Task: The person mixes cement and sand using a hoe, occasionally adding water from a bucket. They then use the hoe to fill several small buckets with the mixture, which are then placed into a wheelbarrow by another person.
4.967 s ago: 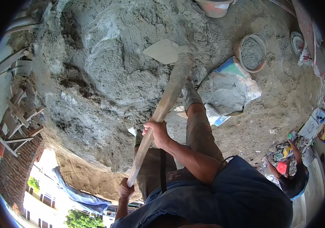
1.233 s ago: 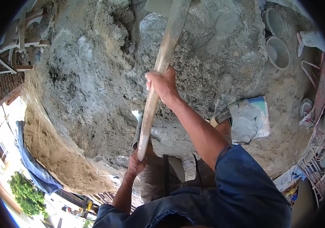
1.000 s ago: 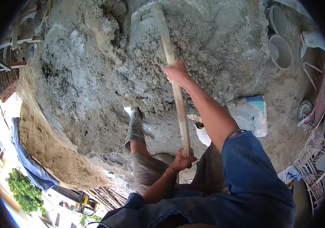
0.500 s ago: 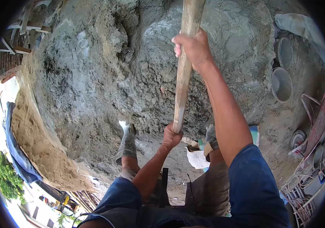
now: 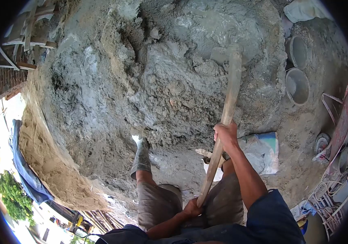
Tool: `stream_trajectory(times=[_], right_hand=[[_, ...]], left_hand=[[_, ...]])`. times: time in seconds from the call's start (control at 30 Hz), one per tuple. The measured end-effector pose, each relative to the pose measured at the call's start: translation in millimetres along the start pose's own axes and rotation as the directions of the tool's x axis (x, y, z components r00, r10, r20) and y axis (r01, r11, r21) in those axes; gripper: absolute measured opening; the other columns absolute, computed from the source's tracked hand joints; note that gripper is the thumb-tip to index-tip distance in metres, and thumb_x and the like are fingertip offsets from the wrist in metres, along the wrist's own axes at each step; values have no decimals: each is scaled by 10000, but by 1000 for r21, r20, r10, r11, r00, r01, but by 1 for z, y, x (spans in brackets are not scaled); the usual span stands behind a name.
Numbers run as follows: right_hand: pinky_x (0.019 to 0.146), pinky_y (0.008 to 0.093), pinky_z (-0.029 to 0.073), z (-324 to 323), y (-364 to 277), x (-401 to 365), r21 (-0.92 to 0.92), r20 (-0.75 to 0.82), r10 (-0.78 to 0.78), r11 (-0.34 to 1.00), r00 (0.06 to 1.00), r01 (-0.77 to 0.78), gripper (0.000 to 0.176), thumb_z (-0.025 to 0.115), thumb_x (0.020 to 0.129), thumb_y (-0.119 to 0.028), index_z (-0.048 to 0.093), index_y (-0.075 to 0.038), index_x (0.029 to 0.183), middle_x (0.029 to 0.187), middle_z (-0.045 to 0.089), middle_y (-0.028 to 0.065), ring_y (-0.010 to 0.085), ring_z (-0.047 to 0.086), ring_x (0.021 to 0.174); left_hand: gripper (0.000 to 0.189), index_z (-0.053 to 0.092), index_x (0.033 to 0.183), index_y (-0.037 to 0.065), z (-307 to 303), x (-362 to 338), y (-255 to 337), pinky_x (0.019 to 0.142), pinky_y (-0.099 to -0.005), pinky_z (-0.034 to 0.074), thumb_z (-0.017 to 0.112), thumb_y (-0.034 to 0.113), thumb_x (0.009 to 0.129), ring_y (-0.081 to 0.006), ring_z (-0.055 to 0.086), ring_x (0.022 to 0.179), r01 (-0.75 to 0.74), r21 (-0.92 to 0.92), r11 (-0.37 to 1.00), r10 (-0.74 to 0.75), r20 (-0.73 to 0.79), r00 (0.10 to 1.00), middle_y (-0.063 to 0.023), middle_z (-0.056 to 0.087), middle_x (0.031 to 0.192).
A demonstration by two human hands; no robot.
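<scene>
A long wooden handle (image 5: 232, 87) slants from my lap up to a blade sunk in the wet grey mortar (image 5: 206, 32). My left hand (image 5: 193, 208) is wrapped round its lower end, close to my thighs. Higher up, my right hand (image 5: 225, 132) grips the middle of the same handle. The tool's head, coated in mortar, rests in the wet mix at the upper right of the heap and is only partly visible. Crumbly, rougher mix lies between the blade and my feet.
Two buckets (image 5: 297, 86) stand at the right, beyond the mortar's edge. A red wheelbarrow (image 5: 343, 118) is at the far right. An empty-looking sack (image 5: 267, 152) lies by my right leg. Sand (image 5: 45, 162) and a blue tarp (image 5: 24, 173) are at the left.
Both hands have moved down toward my body with the handle. Its far end has swung right and down, and the tool's head now shows in the mortar.
</scene>
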State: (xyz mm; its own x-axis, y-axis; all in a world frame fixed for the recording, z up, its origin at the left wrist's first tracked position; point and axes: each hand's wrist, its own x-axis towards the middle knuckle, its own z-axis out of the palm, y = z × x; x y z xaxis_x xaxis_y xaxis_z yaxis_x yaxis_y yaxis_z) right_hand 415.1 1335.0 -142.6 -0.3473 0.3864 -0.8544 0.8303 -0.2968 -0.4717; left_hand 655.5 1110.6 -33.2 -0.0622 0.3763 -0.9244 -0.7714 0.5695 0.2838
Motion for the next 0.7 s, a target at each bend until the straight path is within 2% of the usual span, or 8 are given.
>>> stream_trajectory(times=[0.1,0.17,0.27,0.33,0.4,0.53,0.6,0.7], right_hand=[[404,329,440,-22,-39,0,126,-90,-103,985,991,114,120,598,743,5,501,-8,813,598,507,51,163,513,430],[438,321,446,-26,-97,42,192,-67,-181,963,981,191,84,591,764,-18,507,-15,761,603,502,50,164,513,454],[464,316,446,-10,-151,136,316,-55,-227,920,972,233,128,606,777,-58,524,-44,680,609,513,43,150,505,479],[459,329,450,18,-135,140,259,-20,-121,958,992,122,122,604,769,-43,527,-47,675,604,519,42,148,509,478],[410,323,455,50,-84,111,328,25,25,944,999,-32,64,594,751,-24,557,14,717,593,551,82,165,539,449],[448,350,462,106,-25,-12,621,92,213,751,973,-223,110,614,746,3,508,-29,739,638,524,57,177,531,478],[522,377,482,117,-20,-67,744,143,185,628,972,-229,138,637,734,-24,504,-41,763,668,506,63,196,533,524],[562,407,490,132,-2,-133,806,129,159,558,979,-196,165,640,727,-21,483,-65,752,670,493,61,208,534,542]], left_hand=[[386,597,1092,70,-32,39,10,824,-443,511,622,104,708,-405,623,974,-124,204,971,134,-37,990,-220,660,986],[260,577,946,22,-64,103,49,703,-438,509,621,78,696,-419,628,815,-283,240,929,334,-213,918,-222,633,829],[226,553,880,8,-117,125,153,651,-428,498,633,61,676,-364,638,731,-204,414,887,354,-327,876,-205,620,757],[213,549,850,5,-128,73,160,632,-396,493,648,70,673,-265,622,678,-88,317,944,187,-296,937,-158,600,708],[262,572,904,0,-146,11,132,715,-416,494,650,105,678,-356,643,780,14,324,946,73,-255,964,-210,617,772],[268,622,945,34,-241,-104,68,721,-414,517,653,107,689,-364,661,815,90,584,807,81,-260,962,-217,657,840],[223,638,912,70,-282,-142,63,687,-408,525,664,110,694,-381,658,821,33,676,736,254,-321,912,-206,662,841],[163,622,848,71,-329,-178,22,682,-420,524,653,104,692,-393,651,806,143,686,713,150,-349,925,-190,663,824]])
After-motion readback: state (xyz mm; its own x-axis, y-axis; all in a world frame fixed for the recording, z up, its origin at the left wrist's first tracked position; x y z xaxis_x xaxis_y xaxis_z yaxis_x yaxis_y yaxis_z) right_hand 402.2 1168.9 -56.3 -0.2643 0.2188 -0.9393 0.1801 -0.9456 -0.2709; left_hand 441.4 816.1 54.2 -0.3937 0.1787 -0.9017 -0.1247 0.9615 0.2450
